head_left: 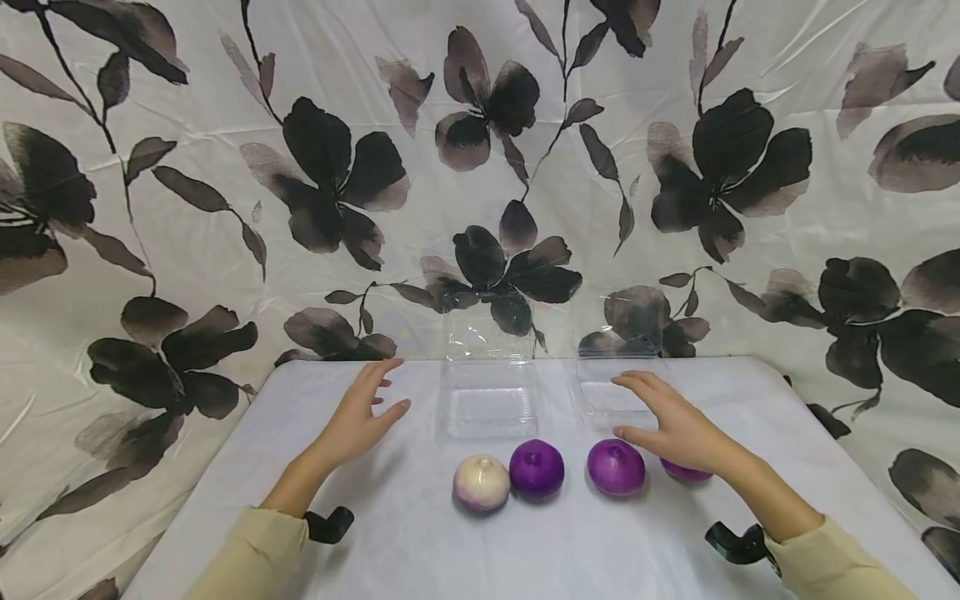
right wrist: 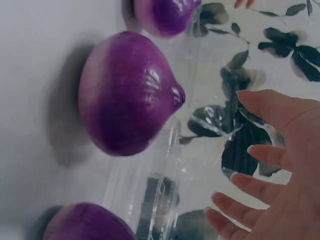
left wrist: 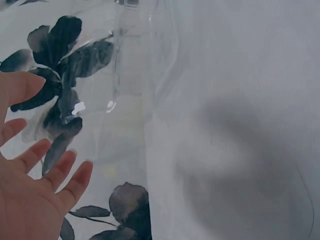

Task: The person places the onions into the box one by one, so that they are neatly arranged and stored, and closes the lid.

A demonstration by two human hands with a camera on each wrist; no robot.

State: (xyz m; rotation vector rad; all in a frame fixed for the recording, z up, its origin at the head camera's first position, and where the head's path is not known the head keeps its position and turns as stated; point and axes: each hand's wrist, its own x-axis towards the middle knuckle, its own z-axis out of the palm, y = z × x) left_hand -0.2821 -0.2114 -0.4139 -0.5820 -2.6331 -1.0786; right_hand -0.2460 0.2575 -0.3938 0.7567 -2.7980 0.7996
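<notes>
My left hand (head_left: pixel 356 425) hovers left of a clear plastic clamshell box (head_left: pixel 489 432), its fingers loosely spread and holding nothing. In the head view my right hand (head_left: pixel 678 432) is held above the table, in front of a second clear clamshell box (head_left: pixel 596 407) and partly covering it. Both boxes have their lids raised at the back. A pale onion with a purple tinge (head_left: pixel 482 485) touches a purple onion (head_left: pixel 537 472). Farther right sits another purple onion (head_left: pixel 616 468), also large in the right wrist view. One more purple onion (head_left: pixel 686 473) is partly hidden beneath my right hand.
A white cloth (head_left: pixel 420 558) covers the table. Behind its back edge hangs a pale curtain (head_left: pixel 600 217) with dark flowers. Black camera mounts (head_left: pixel 330 525) are strapped at both wrists.
</notes>
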